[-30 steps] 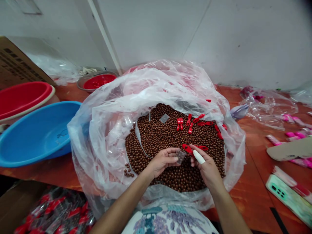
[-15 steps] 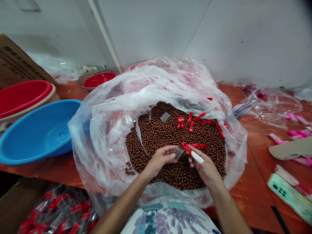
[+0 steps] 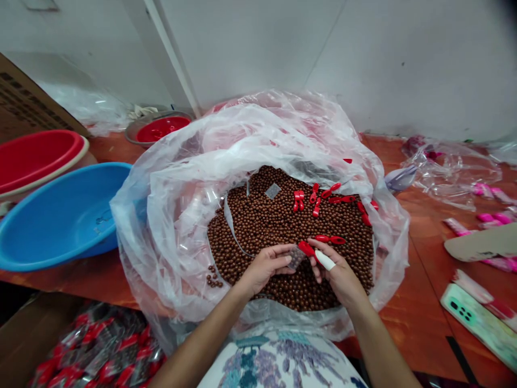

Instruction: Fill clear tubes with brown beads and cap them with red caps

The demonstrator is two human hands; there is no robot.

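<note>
Brown balls (image 3: 278,226), heaped by the thousand inside a wide clear plastic bag (image 3: 169,215) on the orange desk (image 3: 420,318), filling the middle of the view. Left of the bag, a blue basin (image 3: 60,215) and behind it a red basin (image 3: 36,159). Far right, a pale green phone (image 3: 476,323). Scattered on the heap's far side, loose red scoops (image 3: 319,199). Over the near side, left hand (image 3: 266,267) pinching a small clear packet (image 3: 296,257); right hand (image 3: 339,275), white-capped fingertip showing, grip closed on one red scoop (image 3: 307,249) at the packet's mouth.
</note>
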